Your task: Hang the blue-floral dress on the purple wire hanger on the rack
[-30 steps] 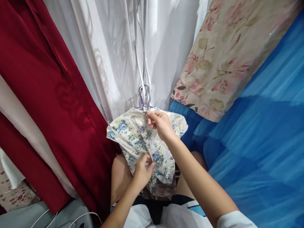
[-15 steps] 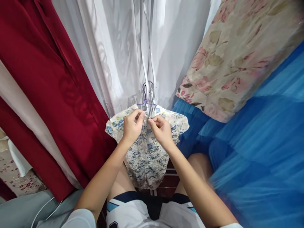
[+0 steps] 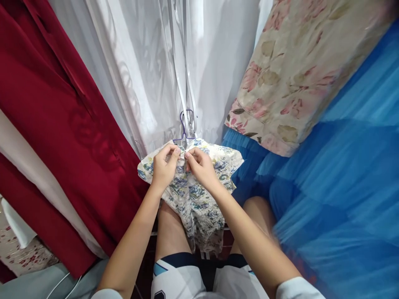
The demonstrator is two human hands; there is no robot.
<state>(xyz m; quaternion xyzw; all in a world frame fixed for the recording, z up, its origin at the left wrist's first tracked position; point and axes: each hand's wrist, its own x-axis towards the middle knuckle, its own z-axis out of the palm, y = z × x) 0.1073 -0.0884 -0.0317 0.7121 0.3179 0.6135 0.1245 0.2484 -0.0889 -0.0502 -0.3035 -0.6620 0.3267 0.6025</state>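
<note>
A white blouse with blue and yellow flowers (image 3: 204,203) hangs from a purple hanger (image 3: 183,135) in front of me. My left hand (image 3: 165,164) pinches the blouse at its neckline, thumb against the fingers. Right beside it, my right hand (image 3: 199,166) grips the other side of the neckline in the same way. The fingertips of both hands nearly meet at the middle of the collar. Whatever small fastening may lie between them is hidden by the fingers. The lower part of the blouse falls in folds between my knees.
White drapery (image 3: 218,62) hangs behind the hanger, with pale straps (image 3: 179,79) running down it. To the left is a dark red garment (image 3: 62,124). On the right hang a beige flowered cloth (image 3: 289,79) and blue tulle (image 3: 349,187). A grey cushion-like surface (image 3: 34,284) lies at lower left.
The view has shifted, so hands and blouse appear slightly farther left. The blouse's lower part has swung right and folded more. Both hands still pinch the neckline.
</note>
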